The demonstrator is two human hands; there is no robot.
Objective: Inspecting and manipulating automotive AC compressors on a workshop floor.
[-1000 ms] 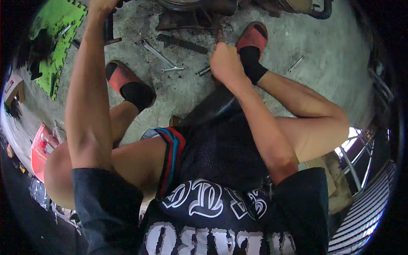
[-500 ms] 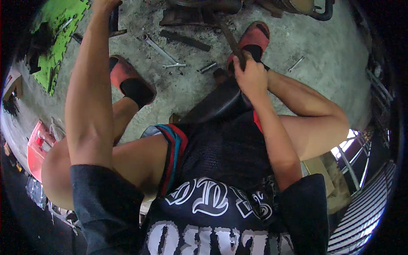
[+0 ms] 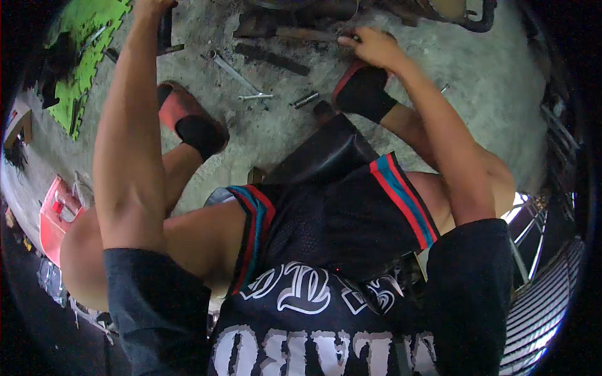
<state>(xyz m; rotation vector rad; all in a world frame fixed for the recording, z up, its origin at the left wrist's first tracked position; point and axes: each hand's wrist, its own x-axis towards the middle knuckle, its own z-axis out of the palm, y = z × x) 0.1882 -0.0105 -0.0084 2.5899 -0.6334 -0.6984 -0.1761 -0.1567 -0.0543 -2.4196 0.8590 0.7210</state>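
Note:
My right hand [image 3: 375, 49] reaches forward above my right shoe, fingers curled round one end of a long brownish bar [image 3: 301, 34]. The bar lies nearly level, pointing left, with its far end against dark, rusty metal parts [image 3: 254, 25]; motion blurs it somewhat. My left hand [image 3: 152, 6] is at the top edge, partly cut off. Its visible fingers are curled by the top of a dark upright piece [image 3: 165, 30]; what exactly they grip is hidden. On the concrete between my feet lie a long wrench [image 3: 232, 69], a smaller wrench [image 3: 256, 96], a shiny socket piece [image 3: 305, 99] and a flat dark strip [image 3: 273, 59].
A black padded seat [image 3: 323, 150] is between my legs. Green foam mats [image 3: 66, 116] lie far left, with dark items on them. A red plastic piece [image 3: 53, 216] stands at left. A large rusty part with a curved pipe [image 3: 480, 19] is at the far right.
My right hand has moved forward and away from my lap. The bar has swung from steep to nearly level, pointing left. My right knee has shifted; my left hand has hardly moved.

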